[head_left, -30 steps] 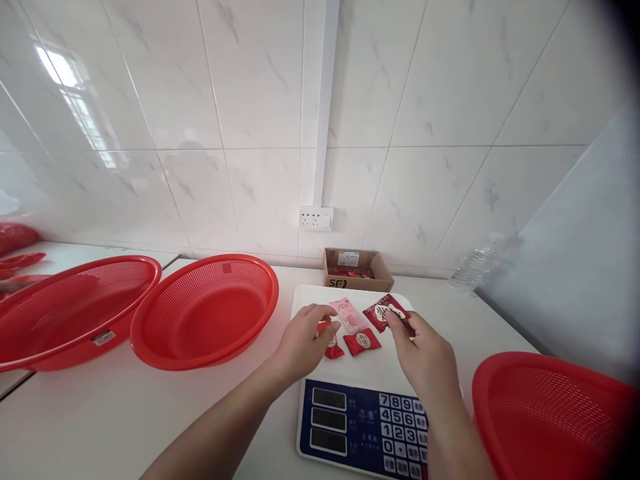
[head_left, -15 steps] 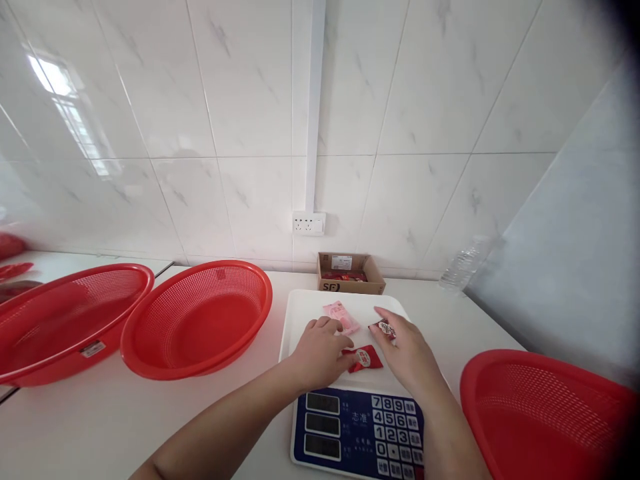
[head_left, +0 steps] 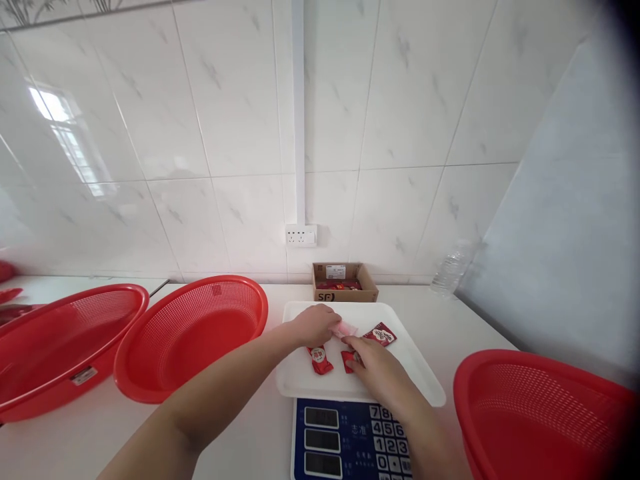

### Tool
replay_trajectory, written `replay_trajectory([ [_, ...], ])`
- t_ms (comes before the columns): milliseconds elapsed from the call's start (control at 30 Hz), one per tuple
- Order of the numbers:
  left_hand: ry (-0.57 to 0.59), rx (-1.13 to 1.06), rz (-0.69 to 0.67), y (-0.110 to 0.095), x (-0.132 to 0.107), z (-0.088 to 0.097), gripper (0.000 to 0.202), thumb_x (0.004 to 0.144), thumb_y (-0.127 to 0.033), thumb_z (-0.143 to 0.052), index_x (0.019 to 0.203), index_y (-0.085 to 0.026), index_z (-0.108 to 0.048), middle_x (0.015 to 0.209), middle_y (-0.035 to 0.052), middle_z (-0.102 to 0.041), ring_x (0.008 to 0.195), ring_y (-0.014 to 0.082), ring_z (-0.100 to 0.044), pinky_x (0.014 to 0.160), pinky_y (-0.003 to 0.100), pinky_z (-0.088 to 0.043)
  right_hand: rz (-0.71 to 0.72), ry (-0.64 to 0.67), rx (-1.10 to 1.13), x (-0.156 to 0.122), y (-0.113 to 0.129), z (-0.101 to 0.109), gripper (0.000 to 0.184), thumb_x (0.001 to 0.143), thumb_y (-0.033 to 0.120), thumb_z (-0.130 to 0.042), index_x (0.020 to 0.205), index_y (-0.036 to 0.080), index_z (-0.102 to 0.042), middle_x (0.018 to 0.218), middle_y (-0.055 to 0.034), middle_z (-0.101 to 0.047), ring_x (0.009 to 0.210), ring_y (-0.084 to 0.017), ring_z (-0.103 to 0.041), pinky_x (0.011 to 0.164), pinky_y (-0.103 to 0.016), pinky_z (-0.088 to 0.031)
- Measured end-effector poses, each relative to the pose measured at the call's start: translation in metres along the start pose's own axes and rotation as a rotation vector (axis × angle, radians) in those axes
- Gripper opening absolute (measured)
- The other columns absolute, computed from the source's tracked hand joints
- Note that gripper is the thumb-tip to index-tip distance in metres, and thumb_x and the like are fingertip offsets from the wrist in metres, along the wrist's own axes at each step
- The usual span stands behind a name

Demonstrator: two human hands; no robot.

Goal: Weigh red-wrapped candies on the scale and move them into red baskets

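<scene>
My left hand (head_left: 316,325) reaches over the white scale tray (head_left: 300,387), its fingers closed on one end of a small pink packet (head_left: 346,329). Close by, my right hand (head_left: 373,363) has its thumb and fingers around a small red packet (head_left: 347,360), partly hidden by the hand. Its fingertips come near the pink packet's lower edge. A dark red packet (head_left: 383,335) lies on the tray just beyond my right hand. Below my left wrist rests another red packet (head_left: 319,360) with a pale round label.
The scale's blue keypad panel (head_left: 350,440) faces me. Red plastic baskets stand at left (head_left: 190,347), far left (head_left: 65,367) and right (head_left: 540,413). Behind the tray is a cardboard box (head_left: 370,287) with red packets inside. A clear plastic bottle (head_left: 450,270) stands by the wall.
My right hand has let go of the dark red packet, now on the tray, and moved left to a red one. My left hand has moved onto the pink packet. The view has shifted.
</scene>
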State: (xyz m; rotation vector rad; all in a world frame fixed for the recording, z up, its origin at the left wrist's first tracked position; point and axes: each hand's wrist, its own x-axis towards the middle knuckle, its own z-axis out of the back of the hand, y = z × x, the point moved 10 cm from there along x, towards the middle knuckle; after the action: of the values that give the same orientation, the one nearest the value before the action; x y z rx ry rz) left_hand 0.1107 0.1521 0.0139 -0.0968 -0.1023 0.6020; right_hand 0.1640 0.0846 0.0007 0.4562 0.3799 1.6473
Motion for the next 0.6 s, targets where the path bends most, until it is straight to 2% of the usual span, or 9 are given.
replay_trajectory([
  [100,-0.076,-0.003,0.049,0.003,-0.001,0.006,0.023,0.084,-0.017,-0.046,0.096,-0.019,-0.065,0.096,0.0078,-0.067,0.093,0.0226,-0.061,0.079,0.033,-0.047,-0.046,-0.063,-0.025,0.002,-0.004,0.009,0.038,0.082,0.019,-0.044,0.117,0.018,-0.058,0.111,-0.011,-0.065,0.106,-0.026,-0.057,0.087,-0.036,-0.042],
  [200,-0.178,-0.011,0.101,0.001,-0.008,0.018,0.026,0.088,-0.017,-0.041,0.099,-0.02,-0.065,0.094,0.0069,-0.067,0.089,0.0209,-0.062,0.076,0.032,-0.048,-0.137,-0.179,0.093,0.001,-0.012,0.023,0.033,0.086,0.031,-0.041,0.115,0.02,-0.054,0.105,-0.0105,-0.066,0.099,-0.026,-0.06,0.081,-0.039,-0.044],
  [300,-0.282,-0.018,0.108,-0.01,-0.021,0.032,0.03,0.091,-0.017,-0.037,0.112,-0.021,-0.059,0.106,0.0073,-0.065,0.096,0.0206,-0.06,0.082,0.034,-0.046,-0.217,-0.311,0.383,-0.004,-0.021,0.032,0.044,0.085,0.05,-0.04,0.119,0.021,-0.043,0.099,-0.0088,-0.066,0.09,-0.025,-0.063,0.076,-0.04,-0.047],
  [400,-0.391,-0.057,0.029,-0.033,-0.04,0.044,0.032,0.091,-0.017,-0.038,0.118,-0.022,-0.055,0.119,0.0086,-0.059,0.111,0.0218,-0.053,0.095,0.038,-0.04,-0.155,-0.391,0.708,-0.005,-0.022,0.036,0.057,0.082,0.057,-0.043,0.125,0.02,-0.035,0.093,-0.0068,-0.066,0.084,-0.021,-0.065,0.072,-0.037,-0.051],
  [500,-0.506,-0.27,-0.008,-0.044,-0.061,0.054,0.039,0.087,-0.021,-0.05,0.126,-0.025,-0.047,0.132,0.0098,-0.049,0.122,0.0242,-0.044,0.1,0.042,-0.038,-0.112,-0.437,0.823,-0.008,-0.021,0.042,0.057,0.081,0.054,-0.046,0.127,0.021,-0.037,0.083,-0.0041,-0.066,0.079,-0.021,-0.064,0.064,-0.034,-0.051],
  [600,-0.567,-0.641,0.126,-0.028,-0.076,0.053,0.06,0.08,-0.033,-0.062,0.134,-0.026,-0.036,0.14,0.0114,-0.037,0.127,0.0258,-0.038,0.1,0.044,-0.038,-0.077,-0.419,0.861,-0.012,-0.012,0.046,0.054,0.081,0.05,-0.05,0.125,0.022,-0.04,0.078,-0.0018,-0.064,0.071,-0.019,-0.062,0.059,-0.031,-0.05],
])
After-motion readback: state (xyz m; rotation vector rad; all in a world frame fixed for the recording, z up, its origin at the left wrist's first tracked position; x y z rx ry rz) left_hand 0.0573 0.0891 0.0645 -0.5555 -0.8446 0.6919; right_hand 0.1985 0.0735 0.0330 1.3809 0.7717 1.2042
